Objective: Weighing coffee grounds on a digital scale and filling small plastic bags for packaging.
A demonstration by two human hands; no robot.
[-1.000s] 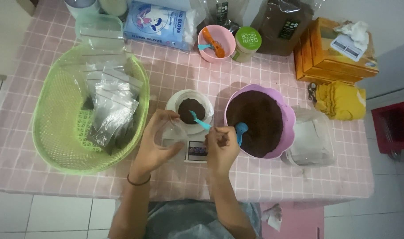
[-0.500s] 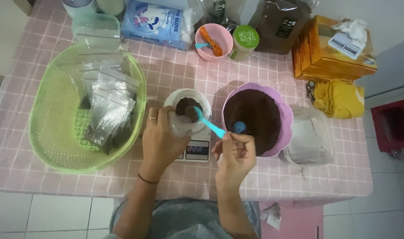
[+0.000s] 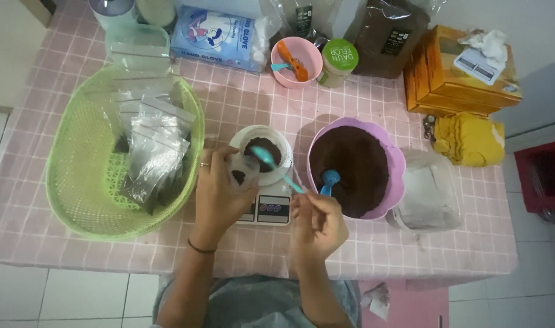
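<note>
The left hand (image 3: 219, 194) grips a small clear bag (image 3: 243, 172) – the right hand (image 3: 317, 222) pinches a blue spoon (image 3: 276, 168) over the white cup (image 3: 262, 152), beside the purple bowl (image 3: 394, 164) and green basket (image 3: 77, 182).

Spoon (image 3: 271, 164): glossy turquoise plastic, smooth, held in the right hand (image 3: 317, 225).
Small bag (image 3: 244, 173): clear, shiny plastic film, at the left hand (image 3: 219, 194).
Cup (image 3: 262, 152): white, smooth; contents a matt, grainy dark brown powder.
Scale (image 3: 268, 209): white plastic, satin finish.
Bowl (image 3: 396, 176): glossy purple plastic (same matt powder inside).
Basket (image 3: 77, 182): lime-green plastic lattice, slight sheen.
Table covering (image 3: 350, 249): pink checked, smooth.
2 cartons (image 3: 453, 79): orange cardboard, matt.
</note>
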